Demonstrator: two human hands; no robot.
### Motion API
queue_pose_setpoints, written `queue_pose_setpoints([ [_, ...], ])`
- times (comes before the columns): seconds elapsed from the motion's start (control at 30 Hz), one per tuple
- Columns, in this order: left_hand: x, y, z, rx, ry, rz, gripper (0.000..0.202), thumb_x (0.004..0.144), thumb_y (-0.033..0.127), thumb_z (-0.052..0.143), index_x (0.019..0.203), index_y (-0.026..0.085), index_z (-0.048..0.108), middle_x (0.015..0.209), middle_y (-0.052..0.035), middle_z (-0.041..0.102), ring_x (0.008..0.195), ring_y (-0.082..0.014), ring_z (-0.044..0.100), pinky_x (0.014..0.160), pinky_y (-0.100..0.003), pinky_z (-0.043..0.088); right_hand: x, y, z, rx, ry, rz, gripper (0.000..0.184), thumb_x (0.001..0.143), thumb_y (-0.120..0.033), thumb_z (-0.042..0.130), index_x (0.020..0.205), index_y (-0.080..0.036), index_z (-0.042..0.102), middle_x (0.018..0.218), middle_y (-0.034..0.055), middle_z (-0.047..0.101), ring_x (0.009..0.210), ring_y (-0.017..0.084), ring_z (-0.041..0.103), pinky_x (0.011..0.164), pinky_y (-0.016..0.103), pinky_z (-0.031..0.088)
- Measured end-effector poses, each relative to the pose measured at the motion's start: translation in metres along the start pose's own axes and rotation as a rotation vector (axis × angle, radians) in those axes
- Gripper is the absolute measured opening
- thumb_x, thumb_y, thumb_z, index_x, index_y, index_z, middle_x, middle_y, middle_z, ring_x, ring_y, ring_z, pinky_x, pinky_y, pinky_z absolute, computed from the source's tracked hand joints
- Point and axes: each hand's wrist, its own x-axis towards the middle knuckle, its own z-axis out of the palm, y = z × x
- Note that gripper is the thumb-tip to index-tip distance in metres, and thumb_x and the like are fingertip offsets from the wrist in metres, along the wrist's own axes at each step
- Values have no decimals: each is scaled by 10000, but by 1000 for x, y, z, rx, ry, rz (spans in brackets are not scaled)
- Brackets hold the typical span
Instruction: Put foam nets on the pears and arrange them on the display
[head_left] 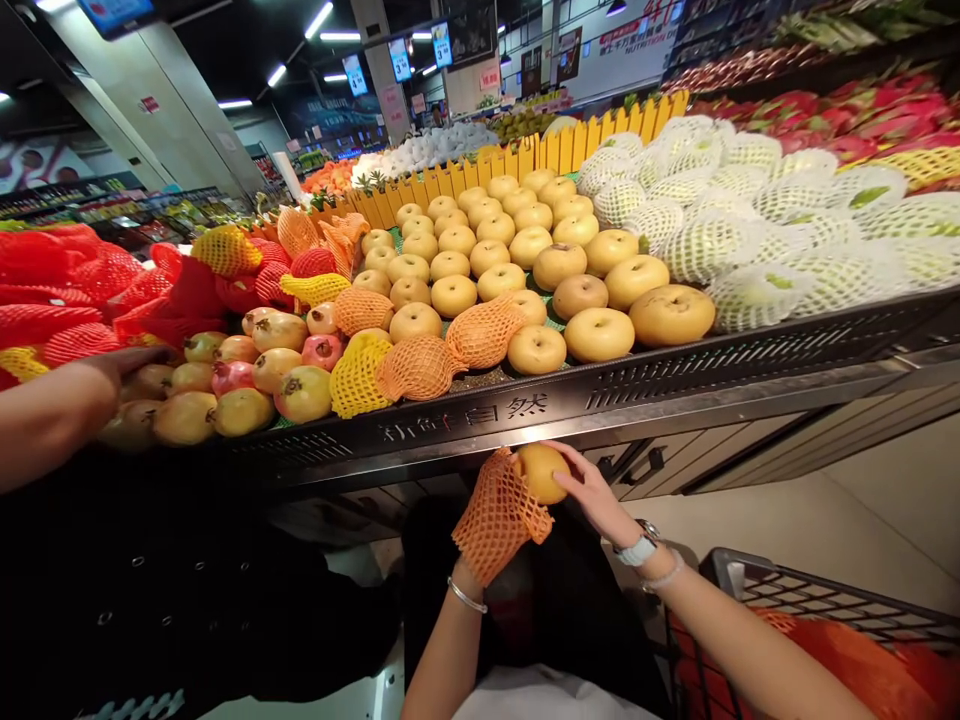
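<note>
A yellow-brown pear [541, 472] is held just below the front edge of the fruit stand [525, 405]. My right hand [592, 497], with a watch on its wrist, curls its fingers round the pear's right side. An orange foam net [499, 515] is half pulled over the pear's left side. My left hand [477, 566] is inside or behind this net and grips it; its fingers are mostly hidden. A bracelet sits on that wrist.
The stand holds rows of bare pears [600, 332], loose orange and yellow nets [417, 367], pomegranates [304, 392] and white-netted fruit [750, 240]. Another person's arm [52, 412] reaches over the pomegranates at left. A shopping cart [787, 600] with orange contents stands at lower right.
</note>
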Motion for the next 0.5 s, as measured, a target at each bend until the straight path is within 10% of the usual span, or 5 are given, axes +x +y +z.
queue_pose_setpoints([
  [0.27, 17, -53, -8, -134, -9, 48, 410, 770, 332, 676, 1164, 247, 605, 1323, -75, 589, 1273, -265, 506, 1098, -393, 386, -7, -7, 7, 531, -4, 185, 570, 845, -635, 510, 1283, -270, 493, 1346, 92, 551, 1171, 297, 578, 923, 518, 526],
  [0.5, 10, -27, -9, 100, -69, 193, 774, 522, 139, 856, 1231, 250, 566, 1356, -83, 557, 1291, -300, 476, 1134, -428, 331, -15, -15, 3, 385, -105, 285, 441, 823, -513, 624, 1181, -275, 529, 1218, 66, 588, 1042, 228, 624, 858, 399, 559],
])
